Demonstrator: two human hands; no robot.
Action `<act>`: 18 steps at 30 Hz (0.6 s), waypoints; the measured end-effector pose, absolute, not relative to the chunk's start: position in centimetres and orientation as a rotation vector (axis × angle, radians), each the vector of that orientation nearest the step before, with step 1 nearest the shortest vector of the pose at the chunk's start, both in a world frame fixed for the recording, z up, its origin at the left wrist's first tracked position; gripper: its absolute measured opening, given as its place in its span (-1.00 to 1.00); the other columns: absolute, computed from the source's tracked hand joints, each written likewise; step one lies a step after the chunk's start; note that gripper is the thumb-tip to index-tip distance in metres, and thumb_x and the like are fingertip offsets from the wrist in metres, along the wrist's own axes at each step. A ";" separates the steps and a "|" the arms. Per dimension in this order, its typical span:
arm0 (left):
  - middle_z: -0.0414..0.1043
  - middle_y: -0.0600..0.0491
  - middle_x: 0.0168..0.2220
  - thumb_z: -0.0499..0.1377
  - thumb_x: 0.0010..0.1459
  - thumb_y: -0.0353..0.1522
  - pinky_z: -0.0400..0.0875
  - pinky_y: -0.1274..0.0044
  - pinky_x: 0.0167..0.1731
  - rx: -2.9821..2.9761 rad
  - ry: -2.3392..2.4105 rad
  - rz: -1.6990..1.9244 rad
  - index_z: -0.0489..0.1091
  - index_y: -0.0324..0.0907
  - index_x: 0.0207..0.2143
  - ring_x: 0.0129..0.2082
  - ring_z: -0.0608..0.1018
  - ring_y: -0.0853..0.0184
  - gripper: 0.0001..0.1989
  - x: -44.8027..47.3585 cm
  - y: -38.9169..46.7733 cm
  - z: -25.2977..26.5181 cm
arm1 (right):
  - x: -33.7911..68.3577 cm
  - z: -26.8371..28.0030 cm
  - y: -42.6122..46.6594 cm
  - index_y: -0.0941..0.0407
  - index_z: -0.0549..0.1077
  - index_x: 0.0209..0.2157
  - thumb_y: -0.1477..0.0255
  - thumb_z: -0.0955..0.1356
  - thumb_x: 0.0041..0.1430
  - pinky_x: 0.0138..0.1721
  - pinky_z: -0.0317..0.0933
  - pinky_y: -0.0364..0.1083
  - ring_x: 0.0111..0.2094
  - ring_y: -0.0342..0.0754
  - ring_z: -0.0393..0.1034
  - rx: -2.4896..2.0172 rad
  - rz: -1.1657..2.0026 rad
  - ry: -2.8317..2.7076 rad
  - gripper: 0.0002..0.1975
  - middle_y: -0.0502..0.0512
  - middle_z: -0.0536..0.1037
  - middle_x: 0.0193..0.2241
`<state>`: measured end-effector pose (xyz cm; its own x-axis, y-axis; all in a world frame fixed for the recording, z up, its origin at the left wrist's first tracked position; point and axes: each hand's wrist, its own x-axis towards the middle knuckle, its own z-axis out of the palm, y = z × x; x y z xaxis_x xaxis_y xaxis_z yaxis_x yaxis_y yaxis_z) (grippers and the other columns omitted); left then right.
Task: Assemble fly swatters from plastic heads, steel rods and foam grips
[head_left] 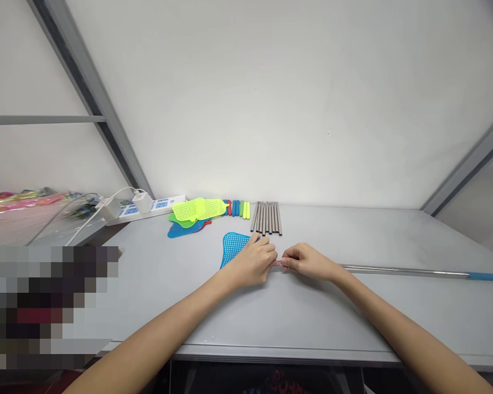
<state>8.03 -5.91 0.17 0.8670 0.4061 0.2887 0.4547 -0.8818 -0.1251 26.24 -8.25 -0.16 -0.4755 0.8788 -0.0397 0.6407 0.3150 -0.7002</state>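
Note:
A blue perforated fly swatter head lies low over the table, partly covered by my left hand. The fingers of that hand are closed round its neck. My right hand pinches the thin end of a metal telescopic rod, close against my left fingertips. From there the rod runs to the right under my wrist, ending in a blue handle grip. My fingers hide the spot where the rod and the head's neck come together, so I cannot tell how far they are joined.
Yellow-green, green and blue swatter heads are stacked behind left. Coloured grips and several metal tubes lie in rows at the back. A power strip with plugs sits left. Colourful plastic-wrapped goods lie far left, near a blurred-out area.

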 end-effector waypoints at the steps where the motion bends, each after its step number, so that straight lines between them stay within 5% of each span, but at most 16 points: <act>1: 0.25 0.05 -0.53 -0.08 0.14 -0.39 0.03 0.45 -0.36 -2.862 -0.669 -0.382 0.23 -0.24 -0.56 -0.42 0.24 0.35 -0.76 8.0 -5.9 0.1 | 26.2 -0.2 -8.3 0.20 0.36 -0.57 0.28 0.17 0.09 -0.61 -0.10 -0.20 -0.64 -0.24 -0.03 -1.365 0.943 -2.235 -0.67 -0.06 0.22 -0.68; 10: 0.24 0.07 -0.51 -0.06 0.14 -0.33 0.09 0.50 -0.34 -2.999 -0.655 -0.413 0.28 -0.22 -0.51 -0.42 0.25 0.37 -0.76 7.6 -5.3 -0.1 | 26.9 0.2 -7.9 0.20 0.38 -0.49 0.21 0.16 0.10 -0.53 0.03 -0.20 -0.59 -0.20 0.14 -1.376 1.134 -2.265 -0.64 0.00 0.37 -0.63; 18: 0.21 0.02 -0.23 0.04 0.06 -0.18 0.08 0.45 -0.20 -3.041 -0.778 -0.531 0.36 -0.17 -0.40 -0.20 0.26 0.29 -0.74 6.9 -4.2 0.2 | 28.0 0.5 -7.5 0.18 0.39 -0.46 0.23 0.19 0.07 -0.49 0.04 -0.20 -0.55 -0.19 0.15 -1.378 1.109 -2.306 -0.68 0.00 0.39 -0.58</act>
